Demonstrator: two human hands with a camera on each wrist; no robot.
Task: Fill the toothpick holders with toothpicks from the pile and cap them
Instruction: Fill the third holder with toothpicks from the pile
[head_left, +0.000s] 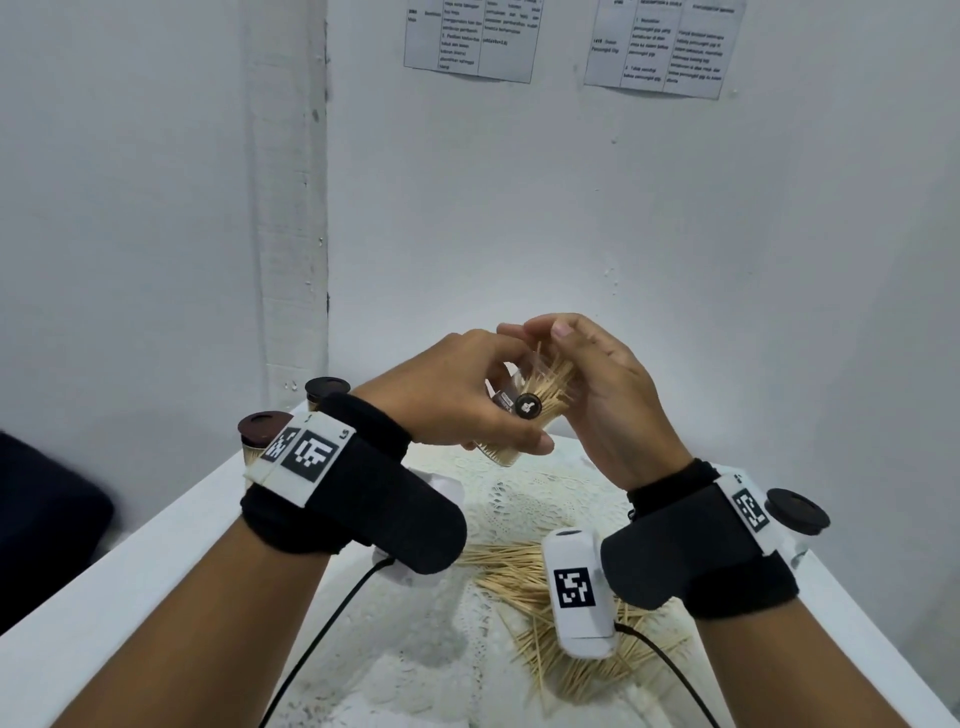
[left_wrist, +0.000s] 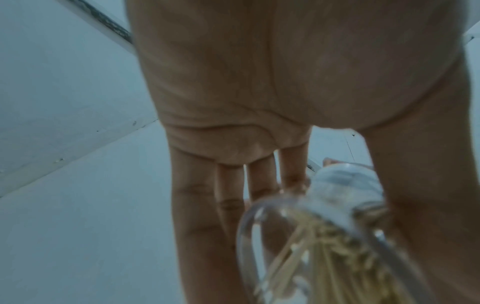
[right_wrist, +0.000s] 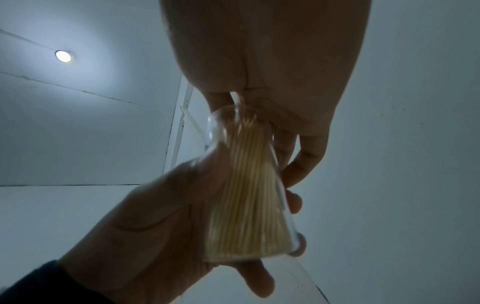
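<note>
At centre frame, the left hand (head_left: 457, 400) wraps the light, slick clear plastic toothpick holder (head_left: 511, 415) by its wall, tilted, while the right hand (head_left: 587, 384) pinches thin, brittle wooden toothpicks (head_left: 550, 384) into its mouth.

Plain white-walled workroom: taped instruction sheets (head_left: 470, 39), white table (head_left: 156, 545).

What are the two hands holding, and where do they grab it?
The left hand grips the clear plastic toothpick holder round its side. The right hand pinches the tops of the pale wooden toothpicks sticking out of it.
</note>
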